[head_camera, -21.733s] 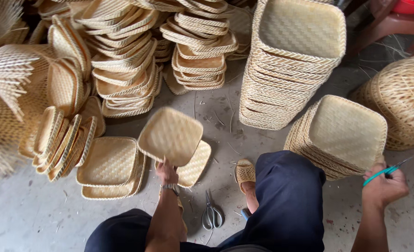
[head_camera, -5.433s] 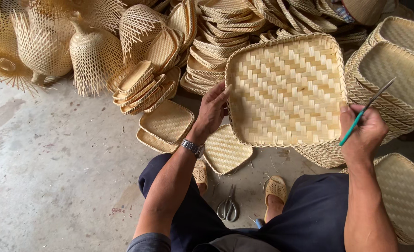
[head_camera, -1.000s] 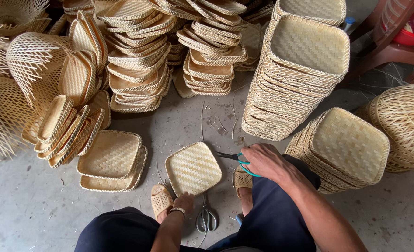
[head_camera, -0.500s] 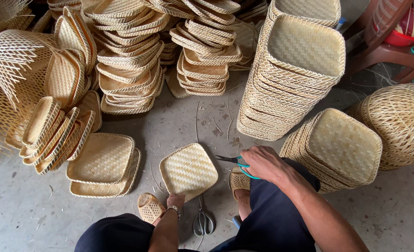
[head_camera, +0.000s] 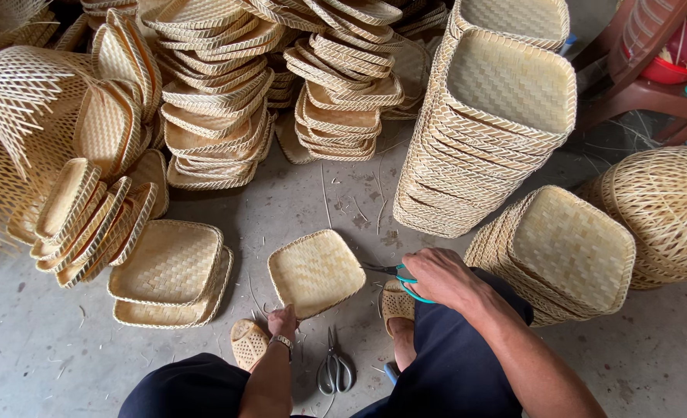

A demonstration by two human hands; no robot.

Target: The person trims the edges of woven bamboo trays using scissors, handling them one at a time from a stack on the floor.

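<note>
Between your knees, just above the floor (head_camera: 335, 193), your left hand (head_camera: 283, 320) is gripping the near edge of a small square woven tray (head_camera: 316, 271), its fingers pinched on the rim and tilting it up. Your right hand (head_camera: 436, 277) is clenching teal-handled scissors (head_camera: 396, 272), their blades pointing at the tray's right edge. A second pair of scissors (head_camera: 335, 370) is lying on the floor below. Tray stacks (head_camera: 490, 131) are standing all around.

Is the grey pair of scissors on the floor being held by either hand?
No. The grey scissors lie untouched on the floor; the right hand holds teal-handled scissors.
</note>
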